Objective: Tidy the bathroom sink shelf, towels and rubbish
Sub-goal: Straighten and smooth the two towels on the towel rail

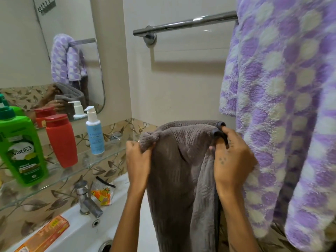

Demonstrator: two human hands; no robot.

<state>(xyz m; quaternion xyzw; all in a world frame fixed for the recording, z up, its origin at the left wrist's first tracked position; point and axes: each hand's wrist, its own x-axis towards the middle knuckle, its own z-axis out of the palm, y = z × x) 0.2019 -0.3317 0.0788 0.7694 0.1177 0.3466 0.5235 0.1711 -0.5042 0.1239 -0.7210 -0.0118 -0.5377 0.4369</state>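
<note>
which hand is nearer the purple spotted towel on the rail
Right. The right hand grips the grey towel right beside the purple towel; the left hand is farther left.

Two towels [181, 160] [283, 99] — three bottles [23, 148] [61, 140] [94, 131] on the shelf — one tap [87, 199], one carton [45, 235].

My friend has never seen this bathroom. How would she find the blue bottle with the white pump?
Look at the glass shelf that runs under the mirror, above the white sink. Three bottles stand on it: a big green shampoo bottle, a red plastic bottle, then the pale blue bottle with a white pump top. It is the smallest, and the only one on the shelf with a pump.
</note>
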